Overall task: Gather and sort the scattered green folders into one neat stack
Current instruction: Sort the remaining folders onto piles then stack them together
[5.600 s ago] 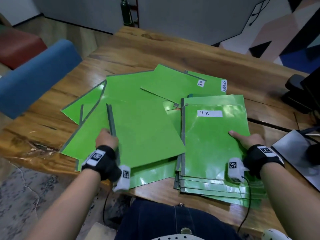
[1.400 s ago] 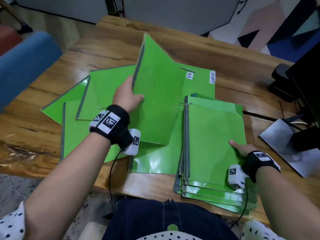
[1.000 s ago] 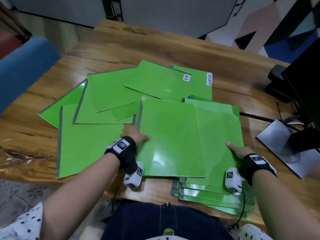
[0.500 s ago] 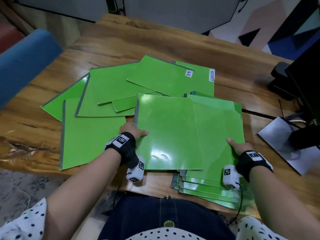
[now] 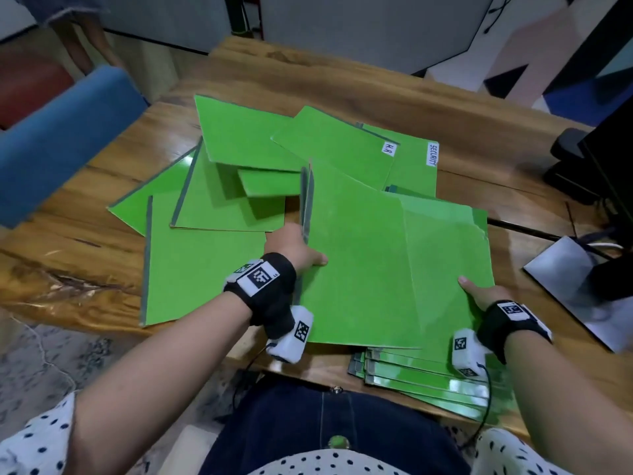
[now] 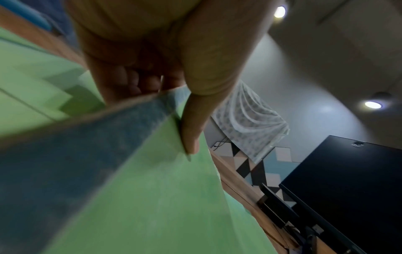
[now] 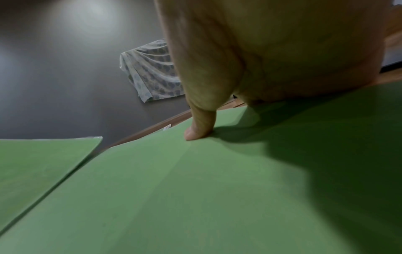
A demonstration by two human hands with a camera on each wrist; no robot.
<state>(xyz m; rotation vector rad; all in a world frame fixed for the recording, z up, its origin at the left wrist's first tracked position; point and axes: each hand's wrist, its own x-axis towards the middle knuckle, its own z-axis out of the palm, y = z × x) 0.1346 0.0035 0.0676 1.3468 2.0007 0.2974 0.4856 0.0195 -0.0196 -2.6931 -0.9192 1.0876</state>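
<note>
Seated person at a wooden table (image 5: pixel 359 87), partway through collecting green folders. The left hand (image 5: pixel 293 248) grips the grey spine edge of one folder (image 5: pixel 352 262), thumb on top and fingers curled beneath, as the left wrist view confirms; this folder lies tilted across the stack (image 5: pixel 424 375), its left edge raised and overhanging, so it is not yet squared up. The right hand (image 5: pixel 479 291) rests on the stack's right side with the thumb pressed flat on the top cover; whether its fingers curl under the edge cannot be told from either view.

The stack sits at the near edge of the table, directly in front of the person, and shows several layered folders fanned slightly at the bottom edge. Left of and beyond the stack, at least six folders lie loose and overlapping at mixed angles: a large one (image 5: pixel 202 265) just left of the stack, two more (image 5: pixel 226 204) and (image 5: pixel 246 135) farther from it, and two labelled ones, "H.R" (image 5: pixel 342 145) and "SECURITY" (image 5: pixel 418 166), just behind it.

Judged progress: roughly half done. Remaining, by estimate: settle the gripped folder flush, bring over each loose folder, then align all edges. A dark monitor base (image 5: pixel 575 159) and a grey pad (image 5: pixel 575 286) stand to the right of the stack.
</note>
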